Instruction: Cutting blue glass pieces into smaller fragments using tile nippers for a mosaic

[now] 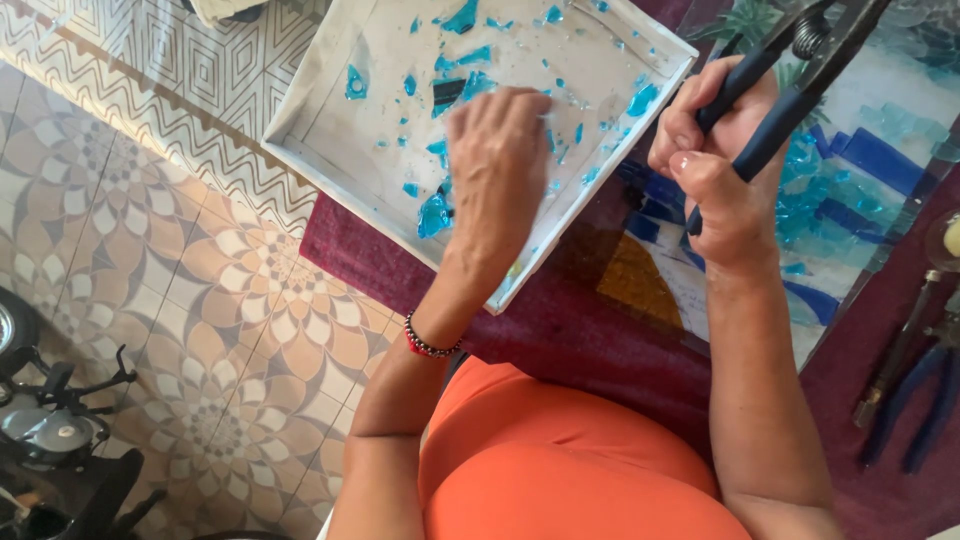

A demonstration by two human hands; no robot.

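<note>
My left hand (497, 170) reaches into a shallow white tray (310, 125) scattered with several blue glass shards (433, 214); its fingers are bent down among the pieces, and whether they pinch one is hidden. My right hand (722, 160) grips the dark blue handles of metal pliers (790, 75), jaws pointing up and away, above a mosaic panel (850, 190) of blue glass pieces with an orange-brown section.
The tray overhangs the edge of a table covered in dark red cloth (560, 330). More pliers with blue handles (925, 400) lie at the right edge. Patterned floor tiles (180, 260) lie below on the left, with dark equipment (50, 430) at bottom left.
</note>
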